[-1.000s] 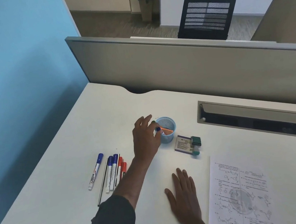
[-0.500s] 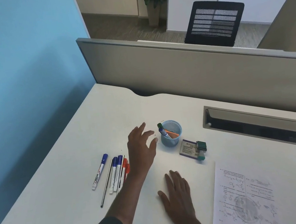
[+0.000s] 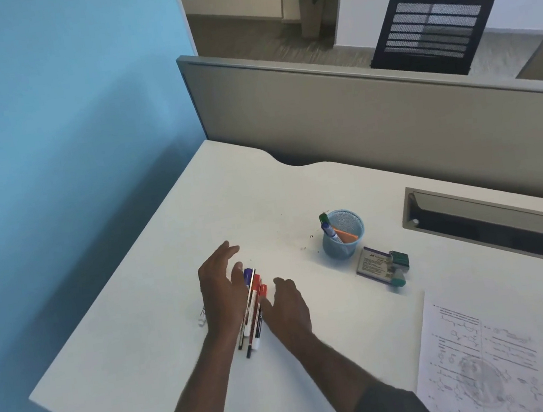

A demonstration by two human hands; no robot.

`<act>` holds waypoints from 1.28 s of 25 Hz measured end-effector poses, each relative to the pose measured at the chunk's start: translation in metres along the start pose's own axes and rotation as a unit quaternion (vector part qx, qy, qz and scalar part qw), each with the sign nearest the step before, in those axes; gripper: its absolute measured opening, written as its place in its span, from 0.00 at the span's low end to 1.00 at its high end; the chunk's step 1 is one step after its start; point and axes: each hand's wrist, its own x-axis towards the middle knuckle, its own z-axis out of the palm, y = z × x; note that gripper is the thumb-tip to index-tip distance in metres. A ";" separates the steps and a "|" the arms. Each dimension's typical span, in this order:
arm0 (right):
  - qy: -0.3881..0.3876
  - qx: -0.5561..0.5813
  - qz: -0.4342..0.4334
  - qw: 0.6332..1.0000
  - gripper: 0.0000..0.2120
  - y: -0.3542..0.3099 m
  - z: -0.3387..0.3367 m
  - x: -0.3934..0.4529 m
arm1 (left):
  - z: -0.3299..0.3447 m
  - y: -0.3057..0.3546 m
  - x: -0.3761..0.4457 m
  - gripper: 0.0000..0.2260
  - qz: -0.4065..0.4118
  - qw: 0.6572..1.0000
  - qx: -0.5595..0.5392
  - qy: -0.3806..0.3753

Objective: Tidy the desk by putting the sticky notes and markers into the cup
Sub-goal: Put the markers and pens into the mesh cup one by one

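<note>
A blue mesh cup (image 3: 351,243) stands on the white desk (image 3: 161,324). Inside it are orange sticky notes (image 3: 346,234) and two markers (image 3: 328,227), one green-capped, one blue-capped. Several markers (image 3: 254,306) with blue and red caps lie bunched side by side near the desk's left front. My left hand (image 3: 221,293) hovers over their left side with fingers straight, covering part of one marker whose white end (image 3: 202,317) sticks out. My right hand (image 3: 288,304) lies flat just right of the bunch, fingers relaxed.
A small purple-edged card (image 3: 372,263) with a green clip (image 3: 398,258) and a teal item (image 3: 398,279) lies right of the cup. A printed sheet (image 3: 472,352) lies at the right front. A cable tray slot (image 3: 493,221) is at the back right, below the grey partition (image 3: 355,118).
My left hand let go of a blue-capped marker into the cup and came back over the markers. My right hand slid left beside them. The view swung to the left.
</note>
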 end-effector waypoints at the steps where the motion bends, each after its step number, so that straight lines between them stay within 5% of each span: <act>1: -0.009 -0.004 0.005 1.000 0.20 -0.001 0.002 0.000 | -0.004 -0.003 0.000 0.14 -0.003 1.000 0.005 0.004; 17: -0.032 0.002 0.068 0.997 0.11 -0.012 0.002 -0.010 | 0.002 -0.022 -0.013 0.14 -0.029 1.000 -0.008 -0.001; 32: -0.013 -0.034 0.064 0.997 0.18 0.019 -0.010 -0.021 | 0.040 -0.056 -0.062 0.08 -0.060 0.967 0.207 -0.137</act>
